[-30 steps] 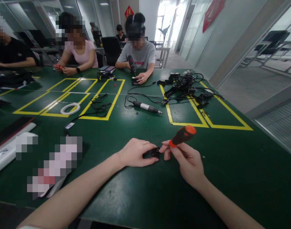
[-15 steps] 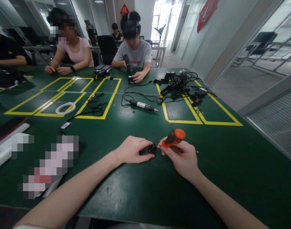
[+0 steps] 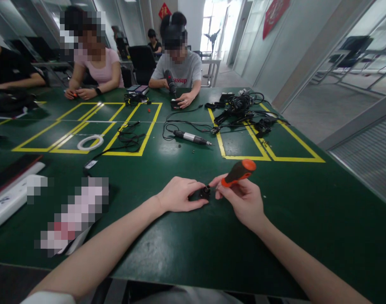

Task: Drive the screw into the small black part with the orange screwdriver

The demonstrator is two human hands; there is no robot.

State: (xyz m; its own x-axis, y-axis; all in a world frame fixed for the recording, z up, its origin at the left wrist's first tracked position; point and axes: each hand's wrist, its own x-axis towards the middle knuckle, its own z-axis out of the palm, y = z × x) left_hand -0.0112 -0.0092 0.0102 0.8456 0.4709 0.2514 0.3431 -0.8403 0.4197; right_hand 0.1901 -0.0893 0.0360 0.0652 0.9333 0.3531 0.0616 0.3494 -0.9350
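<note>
A small black part [image 3: 205, 193] rests on the green table [image 3: 300, 211] in front of me. My left hand [image 3: 179, 194] pinches it from the left, fingers closed round it. My right hand [image 3: 243, 197] grips a screwdriver with an orange and black handle [image 3: 238, 171], its handle tilted up to the right and its tip end pointing down at the black part. The blade itself is hidden by my fingers.
An electric screwdriver [image 3: 190, 137] with its cable lies beyond my hands. A tangle of black cables and tools [image 3: 243, 112] fills the yellow-taped box at the right. A white ring [image 3: 90, 142] and black wire [image 3: 129, 139] lie left. Other people sit along the far edge.
The screwdriver handle dipped lower, then rose and tilted right again. Both hands stay on the black part; the view shifted slightly.
</note>
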